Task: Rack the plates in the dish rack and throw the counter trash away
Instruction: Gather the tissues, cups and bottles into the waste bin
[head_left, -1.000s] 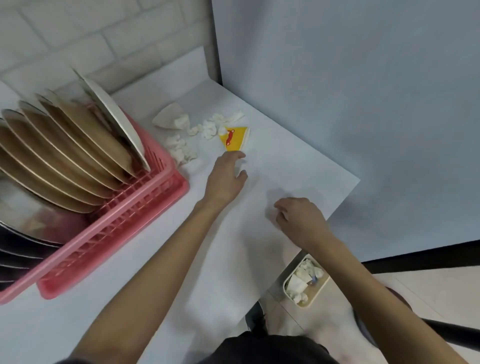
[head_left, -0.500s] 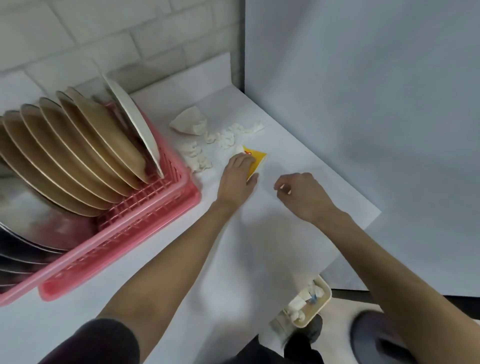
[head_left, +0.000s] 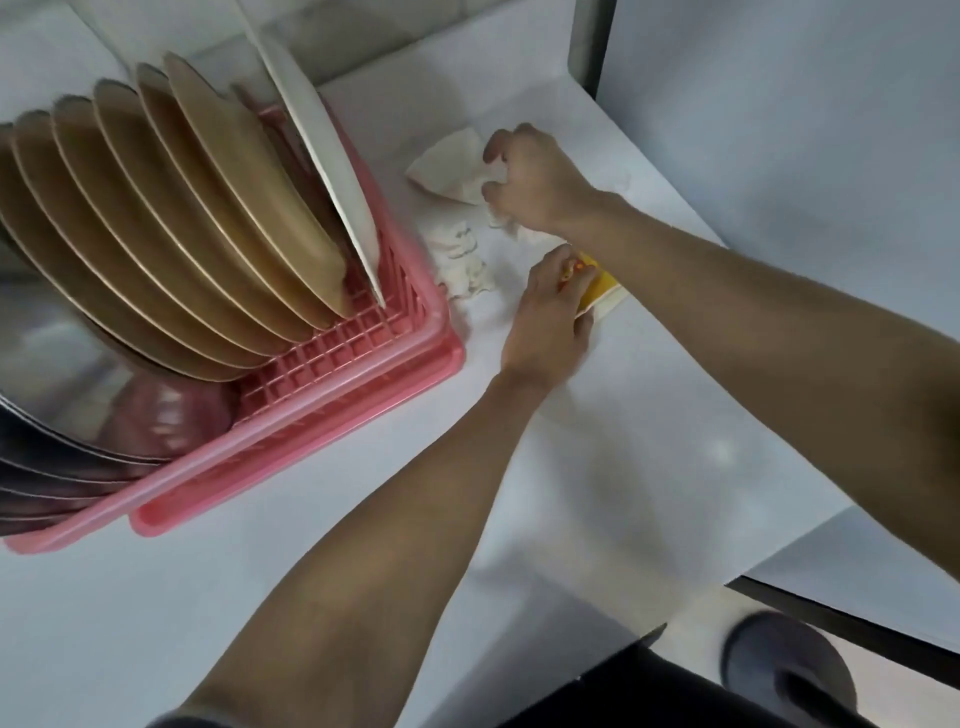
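Left hand (head_left: 548, 317): fingers curled over a yellow wrapper (head_left: 602, 286), pinching it against the tabletop (head_left: 649, 441).
Right hand (head_left: 535, 176): farther back, fingers clawed round crumpled white paper (head_left: 449, 166).
Torn white scraps (head_left: 462, 262): loose on the tabletop, between the left hand and the rack.
Pink dish rack (head_left: 332, 410): left of both hands. It holds tan plates (head_left: 208, 218) leaning in a row, one white plate (head_left: 322, 140) at the right end, and steel plates (head_left: 62, 395) at the left.

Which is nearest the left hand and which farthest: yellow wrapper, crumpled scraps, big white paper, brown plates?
1. yellow wrapper, held by left hand
2. crumpled scraps, just left
3. big white paper, behind
4. brown plates, far left
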